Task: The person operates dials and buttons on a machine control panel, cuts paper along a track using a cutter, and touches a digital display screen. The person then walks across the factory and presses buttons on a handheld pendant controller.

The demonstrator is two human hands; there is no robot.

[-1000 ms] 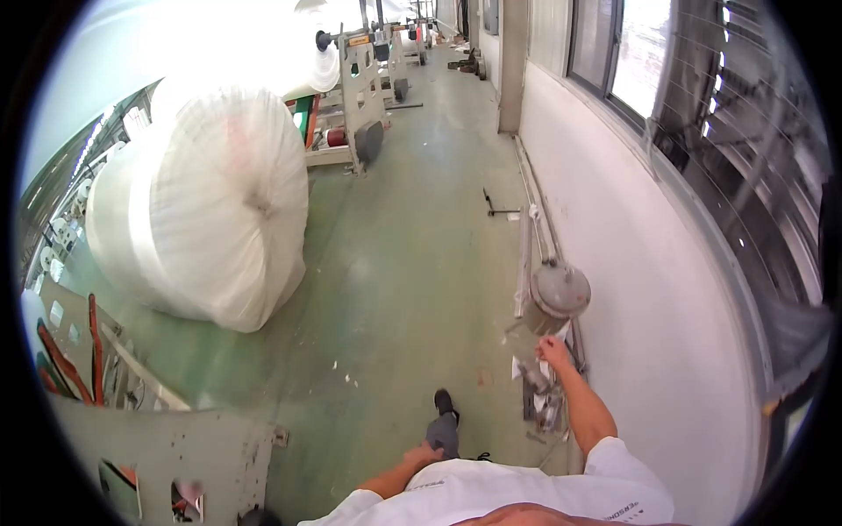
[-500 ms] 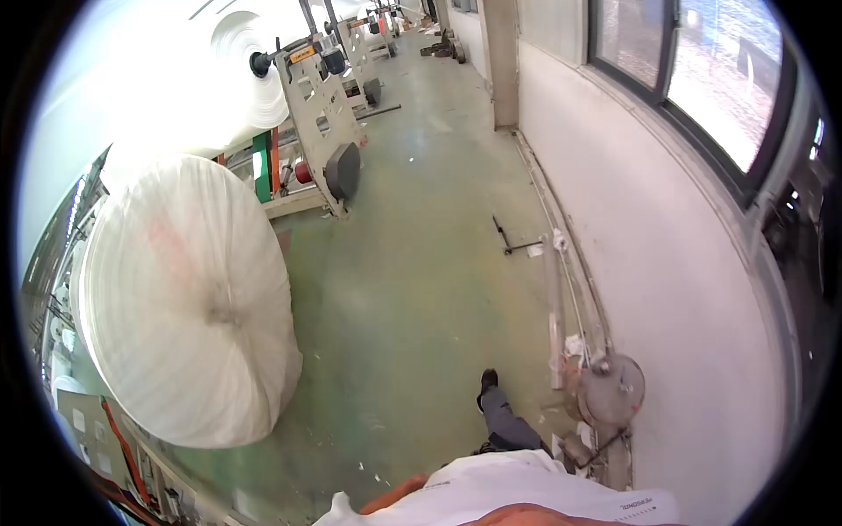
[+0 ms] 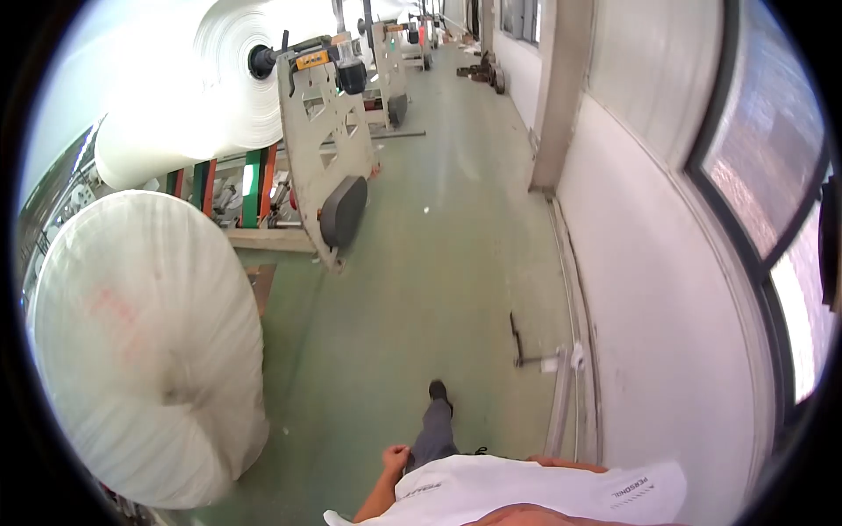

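My left hand point(image 3: 396, 456) hangs beside my grey trouser leg point(image 3: 434, 436), its fingers curled in and nothing visible in them. Of my right arm, only a strip of skin shows past the edge of the white shirt point(image 3: 535, 491); the fingers of my right hand cannot be made out. To the left stands a large roll wrapped in white sheeting point(image 3: 149, 351), clear of my left hand. A black shoe point(image 3: 440, 394) points forward on the green floor point(image 3: 386, 316).
A machine frame point(image 3: 324, 149) with a dark rounded cover point(image 3: 344, 212) holds a big white roll point(image 3: 232, 79) at the upper left. A black metal bar point(image 3: 516, 340) and pipes point(image 3: 568, 307) lie along the white wall point(image 3: 649, 289) on the right. A pillar point(image 3: 561, 96) stands ahead.
The view has moved forward along the aisle. The round-lidded container by the wall has left the view. My right hand, earlier stretched out near it, is now drawn back towards my body.
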